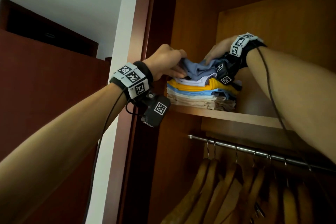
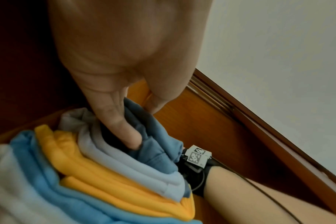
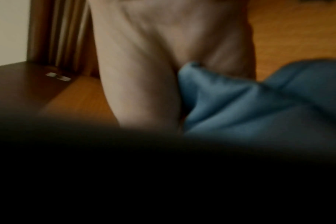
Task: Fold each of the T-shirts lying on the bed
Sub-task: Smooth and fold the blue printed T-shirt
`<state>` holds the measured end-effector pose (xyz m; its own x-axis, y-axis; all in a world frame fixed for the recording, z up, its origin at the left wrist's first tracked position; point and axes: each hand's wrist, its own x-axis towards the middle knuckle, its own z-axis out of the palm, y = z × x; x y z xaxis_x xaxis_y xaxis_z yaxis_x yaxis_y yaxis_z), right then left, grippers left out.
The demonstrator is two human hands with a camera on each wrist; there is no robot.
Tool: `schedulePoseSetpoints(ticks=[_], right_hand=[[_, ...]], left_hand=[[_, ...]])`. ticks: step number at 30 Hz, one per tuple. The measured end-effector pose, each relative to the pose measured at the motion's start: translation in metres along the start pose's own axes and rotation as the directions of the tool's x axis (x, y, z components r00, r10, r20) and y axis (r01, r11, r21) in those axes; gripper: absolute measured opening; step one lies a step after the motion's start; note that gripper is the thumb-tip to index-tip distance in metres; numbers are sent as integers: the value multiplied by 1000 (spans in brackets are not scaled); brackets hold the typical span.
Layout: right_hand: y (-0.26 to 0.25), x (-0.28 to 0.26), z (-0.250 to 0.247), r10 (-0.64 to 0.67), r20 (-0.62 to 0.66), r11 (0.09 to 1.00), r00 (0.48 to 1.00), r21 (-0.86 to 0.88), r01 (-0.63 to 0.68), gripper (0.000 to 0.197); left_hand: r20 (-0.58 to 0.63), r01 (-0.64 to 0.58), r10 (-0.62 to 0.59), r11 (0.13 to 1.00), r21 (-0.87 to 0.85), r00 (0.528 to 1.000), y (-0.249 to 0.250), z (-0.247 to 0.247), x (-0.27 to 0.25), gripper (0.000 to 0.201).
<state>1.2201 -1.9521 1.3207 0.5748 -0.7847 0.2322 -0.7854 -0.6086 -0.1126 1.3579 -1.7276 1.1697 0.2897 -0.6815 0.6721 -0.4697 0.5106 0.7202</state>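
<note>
- Blue shirt (image 1: 198, 70): top of stack (image 1: 198, 94) on wardrobe shelf (image 1: 227, 115), bunched, long axis left to right between both hands
- Left hand (image 1: 168, 62): at shirt's left end, fingers (image 2: 123, 125) curled into the folds, thumb above, pinching cloth
- Right hand (image 1: 219, 49): at right end, slightly deeper in; wrist view blurred, cloth against palm, apparently gripped
- Both arms raised, reaching up and forward
- Rail (image 1: 254, 152) with hangers below shelf
- Likely step: seating shirt squarely on stack
</note>
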Motion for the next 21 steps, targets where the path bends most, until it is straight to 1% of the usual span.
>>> schedulePoseSetpoints(ticks=[1,3,4,5,6,7,8,9,10,11,12,13,14,15,16,17,18,19,20,21], right_hand=[[5,2,-1,-6,25,1000,1000,-10,6,91],[14,-2,-7,2,64,999,998,38,-4,88],[16,-5,-12,11,63,996,998,83,-16,87],[14,-16,-12,21,36,994,999,105,-25,89],[10,-27,-10,18,3,994,1000,107,-18,92],[3,-41,-5,-14,-1,997,1000,82,14,95],[-3,-52,2,-39,32,998,999,59,37,90],[-12,-64,12,-59,64,998,996,11,58,73],[-19,-72,21,-83,74,995,994,-50,87,50],[-22,-73,25,-94,49,988,994,-119,99,35],[-20,-71,27,-88,1,979,996,-183,87,35],[-20,-72,28,-77,-55,974,995,-218,64,42],[-22,-73,29,-88,-113,970,990,-235,60,49],[-25,-80,28,-119,-177,965,977,-253,72,51],[-26,-80,23,-146,-223,961,964,-264,85,46],[-29,-85,20,-178,-253,957,951,-268,108,38],[-32,-91,21,-206,-260,962,943,-233,146,28],[-34,-97,21,-205,-268,966,941,-209,151,20],[-40,-105,27,-216,-245,969,945,-170,177,12],[-43,-106,31,-193,-212,972,958,-173,158,11]], left_hand=[[-3,9,-9,1000,-3,1000,0,0,1,27],[-1,23,-23,998,-61,1000,1,0,2,29],[10,36,-35,992,-123,999,2,0,2,28],[25,52,-48,981,-185,999,4,0,2,26],[39,68,-61,973,-219,997,5,1,2,23],[44,78,-71,976,-202,997,6,2,0,21],[38,80,-75,989,-125,996,6,3,-1,19],[22,63,-63,998,18,998,5,4,-2,17],[9,25,-27,980,199,1000,3,3,-2,17],[14,-26,23,930,367,1000,3,3,-2,18],[26,-82,79,864,497,996,3,2,-1,18],[32,-132,140,799,587,990,4,1,0,17],[31,-176,204,744,644,978,5,1,2,15],[34,-220,270,698,681,962,8,2,2,14],[42,-269,337,663,699,940,10,3,3,14],[51,-321,402,642,697,914,13,6,1,16],[57,-360,446,635,684,893,16,11,0,21],[65,-384,467,633,672,882,19,16,-2,30],[78,-391,462,636,666,883,22,21,-4,39],[97,-382,432,643,663,896,24,26,-5,47]])
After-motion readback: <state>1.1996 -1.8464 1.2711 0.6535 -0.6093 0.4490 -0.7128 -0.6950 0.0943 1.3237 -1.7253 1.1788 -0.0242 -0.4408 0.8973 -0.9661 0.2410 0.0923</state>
